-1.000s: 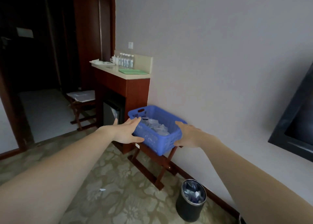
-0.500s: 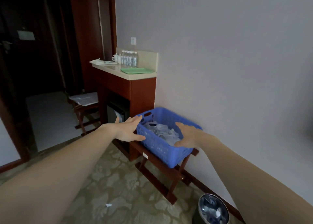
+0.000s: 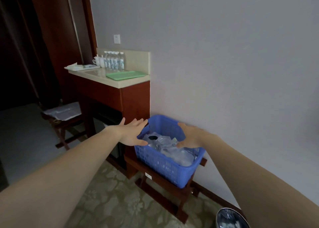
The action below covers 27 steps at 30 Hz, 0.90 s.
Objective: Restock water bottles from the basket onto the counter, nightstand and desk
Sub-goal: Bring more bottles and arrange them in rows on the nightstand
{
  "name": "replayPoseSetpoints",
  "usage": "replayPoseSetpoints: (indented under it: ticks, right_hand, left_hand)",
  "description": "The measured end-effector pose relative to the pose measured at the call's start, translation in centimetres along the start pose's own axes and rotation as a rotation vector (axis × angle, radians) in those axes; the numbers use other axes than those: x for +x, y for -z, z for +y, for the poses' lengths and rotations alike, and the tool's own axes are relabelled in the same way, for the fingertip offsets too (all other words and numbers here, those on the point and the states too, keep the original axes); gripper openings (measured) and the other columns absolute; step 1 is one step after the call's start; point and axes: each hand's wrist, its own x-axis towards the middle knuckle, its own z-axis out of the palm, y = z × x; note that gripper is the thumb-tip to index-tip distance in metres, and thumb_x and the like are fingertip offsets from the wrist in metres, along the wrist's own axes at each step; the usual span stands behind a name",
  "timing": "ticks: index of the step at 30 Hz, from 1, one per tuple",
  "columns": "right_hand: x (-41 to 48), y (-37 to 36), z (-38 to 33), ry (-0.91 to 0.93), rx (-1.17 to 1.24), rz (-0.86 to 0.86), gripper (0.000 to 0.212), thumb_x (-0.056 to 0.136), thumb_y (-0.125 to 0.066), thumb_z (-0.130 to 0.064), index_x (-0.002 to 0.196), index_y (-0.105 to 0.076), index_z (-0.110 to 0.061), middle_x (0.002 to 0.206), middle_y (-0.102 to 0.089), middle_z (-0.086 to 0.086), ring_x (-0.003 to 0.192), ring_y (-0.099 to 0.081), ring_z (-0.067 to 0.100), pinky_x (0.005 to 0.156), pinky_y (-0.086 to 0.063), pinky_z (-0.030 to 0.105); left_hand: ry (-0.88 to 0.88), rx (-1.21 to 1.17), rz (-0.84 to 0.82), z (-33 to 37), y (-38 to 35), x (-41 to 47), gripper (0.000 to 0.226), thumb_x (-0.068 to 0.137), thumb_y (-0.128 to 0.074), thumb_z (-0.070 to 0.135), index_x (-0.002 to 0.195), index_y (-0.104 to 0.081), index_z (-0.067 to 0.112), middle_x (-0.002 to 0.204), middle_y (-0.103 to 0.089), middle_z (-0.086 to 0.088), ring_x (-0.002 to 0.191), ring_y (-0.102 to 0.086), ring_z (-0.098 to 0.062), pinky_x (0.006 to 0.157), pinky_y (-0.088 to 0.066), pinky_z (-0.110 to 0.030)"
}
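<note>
Starting far left with a counter (image 3: 110,83), bottles (image 3: 114,62) upright at its back. Holding the left hand (image 3: 133,134) flat and empty, fingers straight, at the left rim of the basket (image 3: 164,165) (perched on a wooden stand (image 3: 182,203) by the wall (image 3: 224,72)). Spreading the right hand (image 3: 191,136), also empty, over the wrapped pack (image 3: 174,152) inside. Could tip the basket toward the bin (image 3: 231,219), near right, if tugged by slick wrap from one side.
</note>
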Motion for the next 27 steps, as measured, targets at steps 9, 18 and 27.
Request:
replayPoseSetpoints:
  ticks: [9, 18, 27]
  right_hand:
    - [9.2, 1.7, 3.0, -0.064, -0.026, -0.018, 0.09, 0.084, -0.066, -0.044, 0.153, -0.012, -0.022, 0.152, -0.036, 0.007, 0.136, -0.038, 0.032, 0.109, -0.034, 0.046]
    - [19.6, 4.9, 8.3, -0.07, -0.015, -0.051, 0.092, 0.087, -0.066, -0.044, 0.154, -0.007, -0.022, 0.158, -0.025, 0.006, 0.141, -0.031, 0.031, 0.111, -0.03, 0.049]
    - [27.0, 4.4, 12.0, -0.099, -0.012, -0.125, 0.092, 0.088, -0.065, -0.044, 0.155, -0.006, -0.024, 0.158, -0.025, 0.005, 0.14, -0.032, 0.031, 0.11, -0.032, 0.049]
  left_hand:
    - [-0.083, 0.174, 0.041, -2.3, 1.7, 10.9, 0.094, 0.092, -0.041, 0.066, 0.153, 0.017, 0.023, 0.162, 0.018, 0.002, 0.148, 0.018, -0.02, 0.114, 0.017, -0.055]
    - [-0.116, 0.174, 0.034, -3.6, 4.9, 23.0, 0.093, 0.093, -0.041, 0.063, 0.154, 0.016, 0.023, 0.162, 0.016, 0.0, 0.149, 0.016, -0.022, 0.115, 0.015, -0.056]
    - [-0.141, 0.12, -0.043, -3.9, 4.9, 30.6, 0.092, 0.095, -0.041, 0.061, 0.153, 0.019, 0.022, 0.162, 0.019, 0.0, 0.149, 0.017, -0.02, 0.117, 0.014, -0.052]
